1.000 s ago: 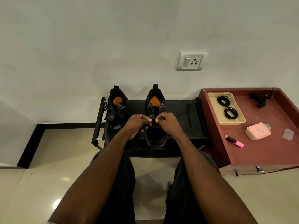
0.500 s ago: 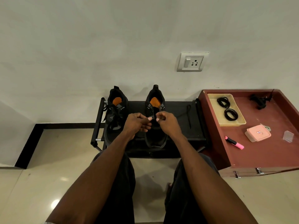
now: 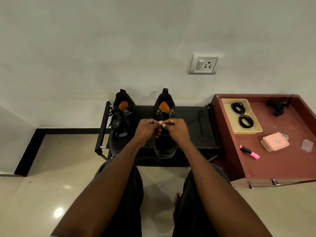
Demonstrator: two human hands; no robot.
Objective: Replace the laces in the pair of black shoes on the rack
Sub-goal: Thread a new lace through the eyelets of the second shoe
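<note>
left grip (image 3: 148,128) | right grip (image 3: 176,128) | both pinching lace (image 3: 161,124) over right shoe (image 3: 165,134) | rack (image 3: 188,117)

Both hands, left hand (image 3: 148,129) and right hand (image 3: 176,128), meet fingertip to fingertip over the right shoe (image 3: 165,127) on the black rack (image 3: 191,113), fingers curled. Left shoe (image 3: 121,122) sits laced beside it, and a loose lace (image 3: 200,122) lies on the rack to the right.

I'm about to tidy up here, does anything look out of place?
One loose black lace lies on the rack right of the shoes, and a pink highlighter lies askew on the red tray.
</note>
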